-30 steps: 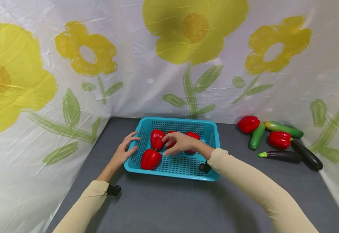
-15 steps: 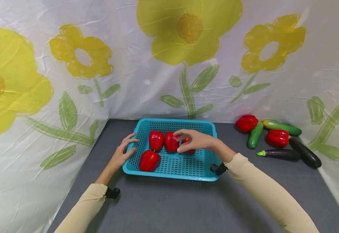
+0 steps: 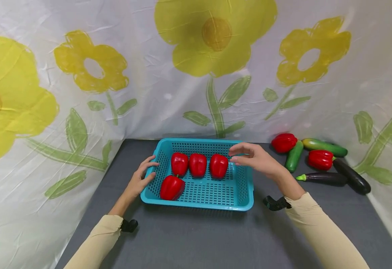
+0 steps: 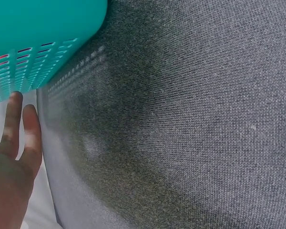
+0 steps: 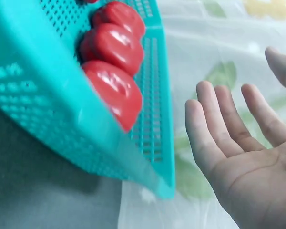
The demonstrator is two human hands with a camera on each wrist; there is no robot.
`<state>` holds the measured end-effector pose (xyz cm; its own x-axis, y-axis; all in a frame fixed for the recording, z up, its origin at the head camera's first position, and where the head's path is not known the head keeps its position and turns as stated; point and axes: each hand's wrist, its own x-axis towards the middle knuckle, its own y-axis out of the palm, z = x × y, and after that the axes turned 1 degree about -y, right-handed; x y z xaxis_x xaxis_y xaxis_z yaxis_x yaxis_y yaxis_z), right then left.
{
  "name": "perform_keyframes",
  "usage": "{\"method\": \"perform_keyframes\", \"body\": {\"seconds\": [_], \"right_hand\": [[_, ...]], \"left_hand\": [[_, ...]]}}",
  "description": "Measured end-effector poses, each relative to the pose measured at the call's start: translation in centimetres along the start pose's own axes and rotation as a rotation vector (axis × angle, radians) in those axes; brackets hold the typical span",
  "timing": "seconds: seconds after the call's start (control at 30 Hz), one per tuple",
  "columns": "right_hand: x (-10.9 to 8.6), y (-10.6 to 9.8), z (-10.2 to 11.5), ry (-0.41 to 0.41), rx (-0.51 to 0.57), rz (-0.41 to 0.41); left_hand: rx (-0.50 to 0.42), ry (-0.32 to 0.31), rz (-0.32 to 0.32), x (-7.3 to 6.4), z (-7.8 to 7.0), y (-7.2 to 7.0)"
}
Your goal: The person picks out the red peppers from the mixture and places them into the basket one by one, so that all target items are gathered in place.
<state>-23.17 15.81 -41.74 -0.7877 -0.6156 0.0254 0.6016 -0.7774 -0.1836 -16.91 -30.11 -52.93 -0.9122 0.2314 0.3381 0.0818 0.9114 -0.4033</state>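
A blue plastic basket [image 3: 196, 203] holds several red bell peppers. Three of them stand in a row toward its back: a left pepper [image 3: 179, 164], a middle pepper [image 3: 197, 165] and a right pepper [image 3: 219, 166]. A front pepper [image 3: 172, 187] lies tilted near the left front corner. My left hand [image 3: 138, 182] is at the basket's left rim, fingers loosely spread; the head view does not settle whether they touch it. My right hand [image 3: 258, 160] hovers over the right rim, holding nothing. In the right wrist view its fingers [image 5: 200, 129] are extended and apart from the basket.
To the right on the dark table [image 3: 196, 243] lie a red pepper [image 3: 284, 143], another red pepper [image 3: 320, 160], a cucumber [image 3: 294, 156], a yellow-green cucumber [image 3: 325, 147], a small eggplant [image 3: 327, 179] and a longer eggplant [image 3: 352, 176]. A flowered sheet [image 3: 155, 93] hangs behind.
My right hand has moved right, from above the peppers to the basket's right rim, uncovering the middle and right peppers. The left hand stays beside the left rim.
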Motion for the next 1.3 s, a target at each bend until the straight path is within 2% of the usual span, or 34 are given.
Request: {"method": "perform_keyframes", "body": {"seconds": [0.17,0.33,0.63,0.77,0.9,1.1,1.3], "right_hand": [[-2.3,-1.9,-0.4,-0.02,0.058,-0.105],[-4.3,-3.9,-1.2,-0.02,-0.017,-0.203],[-7.7,-7.0,-3.8,0.109,-0.206,-0.369],[-8.7,-8.0,-5.2,0.151,-0.211,-0.445],[-8.8,-8.5,-6.4,0.163,-0.185,-0.52],[-8.2,-9.4,-7.9,0.161,-0.248,-0.69],[-6.9,-11.0,-8.9,0.139,-0.216,-0.769]], "left_hand": [[-0.011,-0.002,-0.001,0.1,0.0,0.1],[-0.009,-0.008,-0.002,0.0,0.0,0.0],[-0.035,-0.035,0.005,-0.2,0.1,0.0],[-0.032,-0.043,0.005,0.0,0.2,0.1],[-0.033,-0.042,-0.002,0.0,0.1,0.2],[-0.036,-0.039,-0.011,-0.1,0.0,0.3],[-0.051,-0.044,-0.01,0.0,-0.1,0.3]]}}
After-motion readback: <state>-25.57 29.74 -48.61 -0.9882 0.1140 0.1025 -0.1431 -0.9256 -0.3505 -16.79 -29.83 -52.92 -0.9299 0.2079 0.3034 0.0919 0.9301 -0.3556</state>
